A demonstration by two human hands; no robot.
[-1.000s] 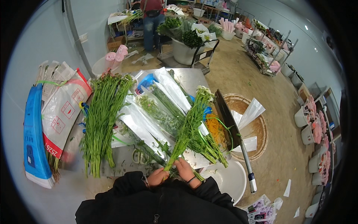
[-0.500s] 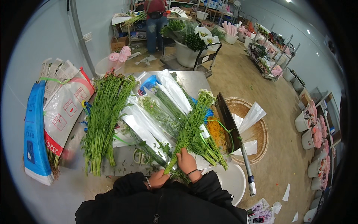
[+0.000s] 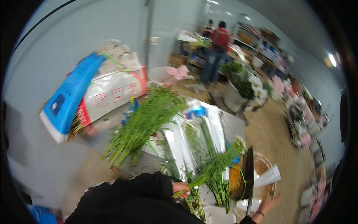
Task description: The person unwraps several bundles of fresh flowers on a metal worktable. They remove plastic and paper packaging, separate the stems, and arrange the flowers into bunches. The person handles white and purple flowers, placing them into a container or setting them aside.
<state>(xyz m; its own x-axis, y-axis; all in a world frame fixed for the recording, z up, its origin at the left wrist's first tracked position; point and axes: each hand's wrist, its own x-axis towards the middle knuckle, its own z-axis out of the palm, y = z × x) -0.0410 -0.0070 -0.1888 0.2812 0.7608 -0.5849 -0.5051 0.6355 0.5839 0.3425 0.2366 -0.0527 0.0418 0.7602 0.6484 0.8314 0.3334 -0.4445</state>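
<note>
flower stems [image 3: 214,168] now gripped by left hand [image 3: 181,186] alone; right hand [image 3: 266,204] has swung away, fingers spread.

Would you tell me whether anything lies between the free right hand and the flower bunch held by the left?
Nothing visible does: the right hand hangs open to the right of the flower bunch, which the left hand grips by its stems.

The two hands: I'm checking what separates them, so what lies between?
In the head view, the left hand grips a green stem bunch; between it and the open right hand lie more stems and a dark board.
</note>
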